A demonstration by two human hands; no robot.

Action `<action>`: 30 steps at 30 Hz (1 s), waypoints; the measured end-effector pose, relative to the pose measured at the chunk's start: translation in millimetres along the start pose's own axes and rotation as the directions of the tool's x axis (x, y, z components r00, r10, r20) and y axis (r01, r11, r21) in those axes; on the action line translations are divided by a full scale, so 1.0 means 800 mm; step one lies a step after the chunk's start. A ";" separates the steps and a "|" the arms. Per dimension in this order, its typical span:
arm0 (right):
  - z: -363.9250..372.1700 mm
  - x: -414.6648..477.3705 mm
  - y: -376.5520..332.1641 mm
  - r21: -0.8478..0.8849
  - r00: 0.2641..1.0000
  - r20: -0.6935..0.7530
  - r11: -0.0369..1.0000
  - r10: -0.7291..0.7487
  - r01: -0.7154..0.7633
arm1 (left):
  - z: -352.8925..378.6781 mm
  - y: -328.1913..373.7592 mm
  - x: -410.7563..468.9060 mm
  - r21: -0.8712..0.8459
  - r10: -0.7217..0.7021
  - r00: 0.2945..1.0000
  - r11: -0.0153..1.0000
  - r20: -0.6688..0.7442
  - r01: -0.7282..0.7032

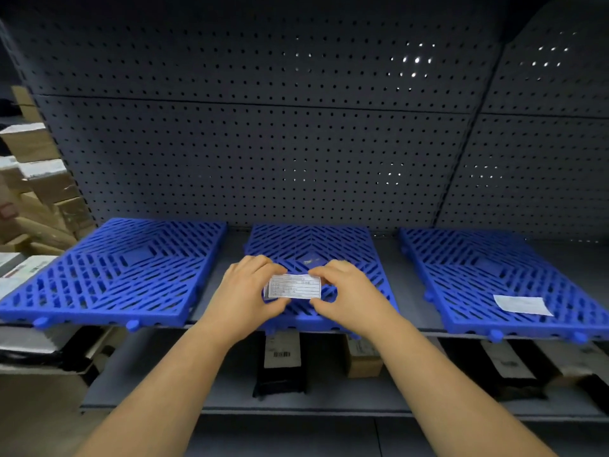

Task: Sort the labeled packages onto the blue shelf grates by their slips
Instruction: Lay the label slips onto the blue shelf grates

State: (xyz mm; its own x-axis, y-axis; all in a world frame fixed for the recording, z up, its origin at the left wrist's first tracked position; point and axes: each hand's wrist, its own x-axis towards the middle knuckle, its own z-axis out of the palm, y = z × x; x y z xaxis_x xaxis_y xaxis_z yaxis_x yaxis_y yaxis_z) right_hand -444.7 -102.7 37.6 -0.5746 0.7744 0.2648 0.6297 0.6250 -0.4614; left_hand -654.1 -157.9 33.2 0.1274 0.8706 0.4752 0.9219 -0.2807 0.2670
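Behind the grey metal shelf (227,275) stands a dark grey perforated back panel (263,153), the largest surface in view. On the shelf lie three bright blue slotted plastic grates side by side with gaps between them: the left grate (125,272), the middle grate (313,245) and the right grate (487,275). A lower grey shelf (230,390) beneath carries black wrapped packages with white barcode labels (280,361) and a small brown cardboard box (362,357). At the far left, past the shelving's edge, a pile of tan cardboard boxes (36,192) rises, some with white labels.

Both bare forearms reach in from below and meet over the front of the middle grate. The left hand (250,288) pinches the left end of a small white printed paper slip (294,286) between thumb and fingers; the right hand (346,291) pinches its right end the same way, so the slip is held flat between them, just above the grate. Its printed lines are too small to read. A second white paper slip (522,304) lies flat near the front of the right grate, well apart from the hands.
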 end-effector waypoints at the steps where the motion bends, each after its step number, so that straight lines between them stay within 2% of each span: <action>1: 0.002 0.001 -0.001 -0.012 1.000 0.004 1.000 0.011 -0.011 | 0.000 -0.003 0.001 -0.012 0.002 1.000 1.000 0.006 -0.002; 12: 0.004 -0.003 -0.010 -0.036 0.993 -0.039 0.993 0.112 -0.114 | -0.014 -0.043 0.000 -0.066 0.048 0.998 0.997 0.027 -0.046; 18: -0.010 -0.015 0.002 -0.049 0.979 0.040 0.979 0.201 -0.199 | -0.027 -0.071 -0.011 -0.024 -0.012 0.999 1.000 0.038 0.013; 30: -0.013 -0.003 0.029 -0.092 0.965 0.149 0.974 0.218 -0.206 | -0.041 -0.057 -0.034 0.060 -0.074 0.997 0.996 0.022 0.073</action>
State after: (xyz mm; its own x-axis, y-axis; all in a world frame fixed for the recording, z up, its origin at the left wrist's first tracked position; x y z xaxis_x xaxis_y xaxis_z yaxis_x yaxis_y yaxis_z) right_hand -423.3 -89.1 34.8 -0.4950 0.8684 0.0289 0.7797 0.4586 -0.4263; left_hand -711.9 -182.1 35.3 0.0667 0.8975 0.4360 0.9491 -0.1919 0.2498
